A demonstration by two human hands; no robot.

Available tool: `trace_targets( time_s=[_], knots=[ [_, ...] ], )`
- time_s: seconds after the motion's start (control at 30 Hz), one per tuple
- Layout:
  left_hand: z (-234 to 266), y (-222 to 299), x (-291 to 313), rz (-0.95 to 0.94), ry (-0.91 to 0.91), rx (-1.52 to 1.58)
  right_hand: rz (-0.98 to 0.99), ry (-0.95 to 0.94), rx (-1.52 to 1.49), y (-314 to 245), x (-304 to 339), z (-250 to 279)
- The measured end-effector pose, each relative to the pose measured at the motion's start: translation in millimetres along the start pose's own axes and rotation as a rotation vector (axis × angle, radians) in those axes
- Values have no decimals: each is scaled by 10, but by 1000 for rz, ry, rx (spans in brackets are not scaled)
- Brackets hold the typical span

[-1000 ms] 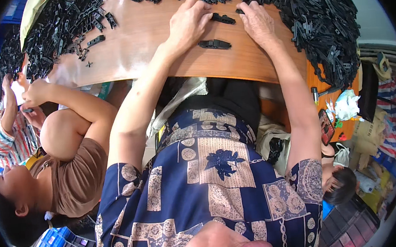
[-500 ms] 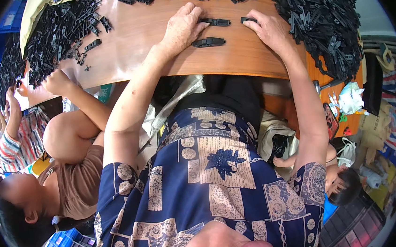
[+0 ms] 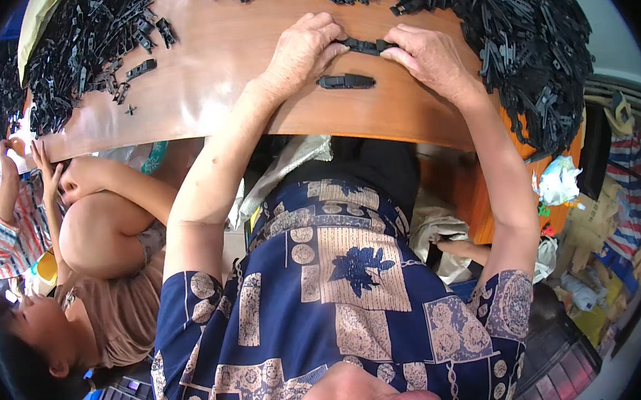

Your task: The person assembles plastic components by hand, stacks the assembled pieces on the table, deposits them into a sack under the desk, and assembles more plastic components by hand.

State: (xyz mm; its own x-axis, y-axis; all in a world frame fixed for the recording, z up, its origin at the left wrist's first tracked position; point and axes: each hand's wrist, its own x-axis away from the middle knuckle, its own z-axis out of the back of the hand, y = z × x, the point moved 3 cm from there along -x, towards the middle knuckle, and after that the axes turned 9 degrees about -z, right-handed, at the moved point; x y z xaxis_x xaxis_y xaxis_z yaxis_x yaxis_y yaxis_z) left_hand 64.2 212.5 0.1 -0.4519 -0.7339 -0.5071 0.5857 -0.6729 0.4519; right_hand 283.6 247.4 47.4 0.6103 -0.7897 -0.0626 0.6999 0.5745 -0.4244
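Tabletop [image 3: 226, 75]: smooth, glossy, wood-look. Held black piece [image 3: 363, 45]: plastic-looking. Patterned shirt [image 3: 287, 294]: cloth.

no words or numbers can be read

Head-worn fisheye view, close above, steeply downward over the wearer's torso [image 3: 363, 291] toward the tabletop [image 3: 207, 80].

crumpled white plastic [image 3: 560, 180] and striped material [image 3: 633, 186] at right
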Motion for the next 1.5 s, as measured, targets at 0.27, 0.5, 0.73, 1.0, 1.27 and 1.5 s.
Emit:
trace_targets(
  time_s=[0.27, 0.5, 0.73, 1.0, 1.27, 1.5],
  knots=[
    [-43, -2, -12, -13, 6, 71, -48, 24, -193, -8, -21, -253],
    [50, -64, 41, 59, -3, 22, -102, -95, -34, -83, -332, -190],
    [474, 643, 758, 409, 104, -148, -26, 232, 453, -19, -856, -319],
    [646, 986, 2099, 678, 142, -135, 33, 552, -56, 291, -765, -342],
    [662, 941, 2393, 636, -20, -319, -409, 133, -1427, 253, -252, -394],
    [681, 932, 1101, 243, 202, -241, -528, -209, -1546, 203, -64, -584]
  ],
)
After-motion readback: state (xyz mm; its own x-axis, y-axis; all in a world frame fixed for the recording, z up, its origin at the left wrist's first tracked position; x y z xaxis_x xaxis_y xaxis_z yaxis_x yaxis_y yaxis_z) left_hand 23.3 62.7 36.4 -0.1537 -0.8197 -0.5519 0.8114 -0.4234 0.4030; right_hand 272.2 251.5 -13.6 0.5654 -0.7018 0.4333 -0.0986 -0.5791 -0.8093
